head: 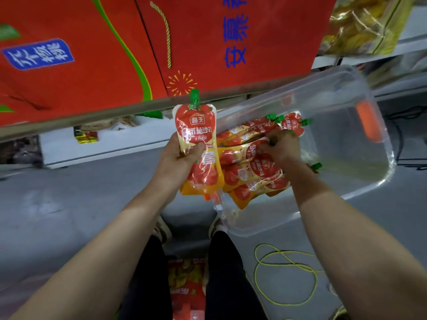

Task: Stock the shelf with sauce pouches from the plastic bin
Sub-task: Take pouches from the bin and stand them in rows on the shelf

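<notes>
Pulling several pouches [250, 168] at once could let slick ones slip from the right hand [280, 147] or snag spouts on the bin [312, 85] wall. That hand reaches down into the bin, fingers curled round their tops; the left hand [179, 157] grips one pouch [199, 135] upright by its middle, near the shelf [92, 116] edge.
</notes>
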Tool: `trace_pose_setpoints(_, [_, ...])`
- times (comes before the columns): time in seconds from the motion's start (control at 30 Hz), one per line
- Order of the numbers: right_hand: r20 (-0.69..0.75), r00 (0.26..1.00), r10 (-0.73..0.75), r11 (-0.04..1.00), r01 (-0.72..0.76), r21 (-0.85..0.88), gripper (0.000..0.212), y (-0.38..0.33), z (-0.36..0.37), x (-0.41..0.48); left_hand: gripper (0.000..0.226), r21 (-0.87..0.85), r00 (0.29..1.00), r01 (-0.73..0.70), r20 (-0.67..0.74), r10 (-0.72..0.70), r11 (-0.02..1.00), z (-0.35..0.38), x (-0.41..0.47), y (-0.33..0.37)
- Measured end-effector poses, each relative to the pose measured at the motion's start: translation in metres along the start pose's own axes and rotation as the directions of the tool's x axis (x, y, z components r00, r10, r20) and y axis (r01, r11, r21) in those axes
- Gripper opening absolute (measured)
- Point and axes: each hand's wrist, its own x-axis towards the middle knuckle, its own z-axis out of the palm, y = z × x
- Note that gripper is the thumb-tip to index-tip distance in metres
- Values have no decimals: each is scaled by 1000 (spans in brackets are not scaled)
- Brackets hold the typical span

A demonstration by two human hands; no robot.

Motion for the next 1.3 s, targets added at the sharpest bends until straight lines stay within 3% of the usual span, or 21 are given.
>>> trace_pose_setpoints(0.1, [37,986,-162,985,164,-59,20,-1,-17,-15,37,-45,998,47,-28,-49,998,0,3,-3])
trace_pose_setpoints(0.2, [118,965,-236,946,201,254,14,-14,-44,-51,33,-93,996,69,-44,-73,993,1,0,-3])
trace_pose_setpoints(0.33, [-22,964,-264,866,247,435,19,-43,-67,-73,38,-113,995,73,-59,-80,991,2,-2,-2])
trace_pose_setpoints(0.37, [-69,975,-210,847,217,485,17,-53,-67,-73,39,-115,994,74,-65,-82,991,2,-2,-2])
trace_pose_setpoints(0.43, [-67,997,42,763,11,647,20,-72,-56,-65,39,-121,993,77,-75,-87,990,3,-3,-3])
trace_pose_setpoints(0.47, [39,984,174,662,-146,735,35,-78,-47,-60,38,-125,994,73,-75,-83,989,3,-3,-3])
trace_pose_setpoints(0.53, [271,929,252,502,-365,784,77,-81,-28,-56,38,-134,995,68,-70,-77,989,3,-3,-5])
trace_pose_setpoints(0.6, [290,934,207,454,-355,818,98,-73,-5,-58,37,-141,995,66,-63,-75,988,3,-2,-6])
trace_pose_setpoints(0.67, [244,939,243,402,-327,856,100,-62,14,-61,35,-149,996,61,-56,-70,987,1,-1,-6])
trace_pose_setpoints(0.83, [323,930,176,335,-365,869,51,-63,43,-64,30,-189,998,42,-31,-48,981,-2,-1,-8])
trace_pose_setpoints(0.93, [321,920,223,282,-376,883,44,-69,47,-66,27,-203,1000,18,-7,-20,979,-9,-4,-9])
trace_pose_setpoints(1.17, [141,954,263,279,-216,936,32,-87,11,-117,22,-251,1000,10,7,-8,968,-59,-27,10])
trace_pose_setpoints(1.3, [22,975,220,333,-97,938,20,-131,-25,-167,17,-233,1000,-27,-5,27,972,-100,-52,43])
